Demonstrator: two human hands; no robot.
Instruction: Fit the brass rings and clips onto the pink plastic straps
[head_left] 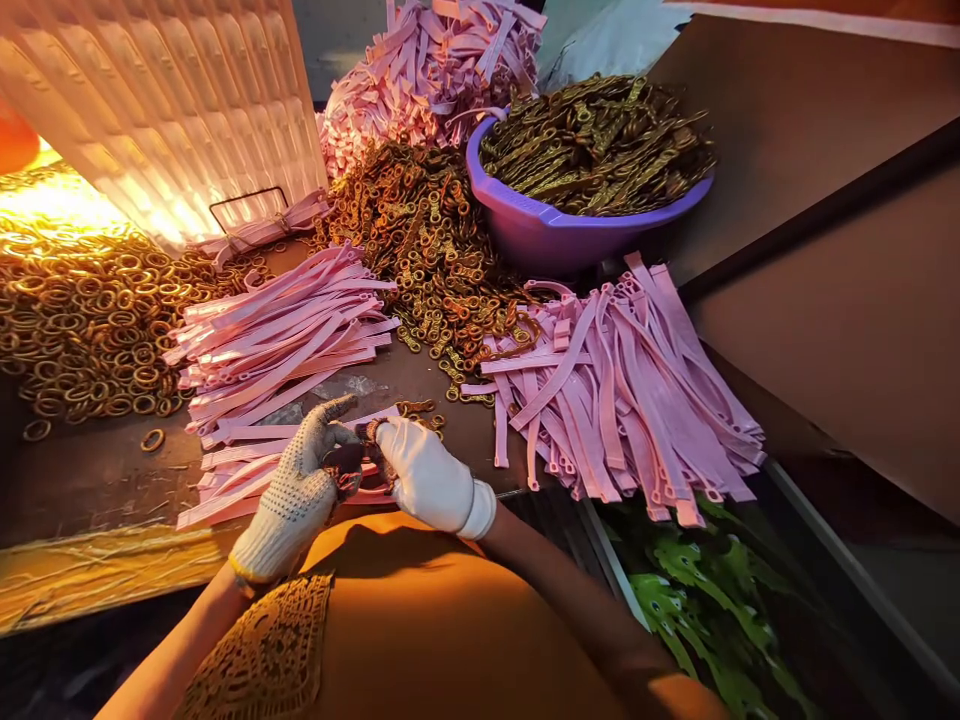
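Note:
My left hand (296,495) wears a dotted knit glove and my right hand (427,475) a white glove. They meet at the near edge of the dark table (90,480), both pinching one small brass metal fitting (361,440) on a pink strap (371,492). A fan of pink straps (277,340) lies just beyond my left hand. A bigger heap of pink straps (622,390) spreads to the right of my right hand. A few loose brass clasps (420,410) sit right above my fingers.
A mound of brass rings (82,320) covers the left. Brass clasps (427,250) pile in the middle. A purple basin (555,225) holds dark brass parts. More pink straps (435,70) are heaped at the back. A ribbed translucent panel (172,100) stands at back left, green leaves (712,600) at lower right.

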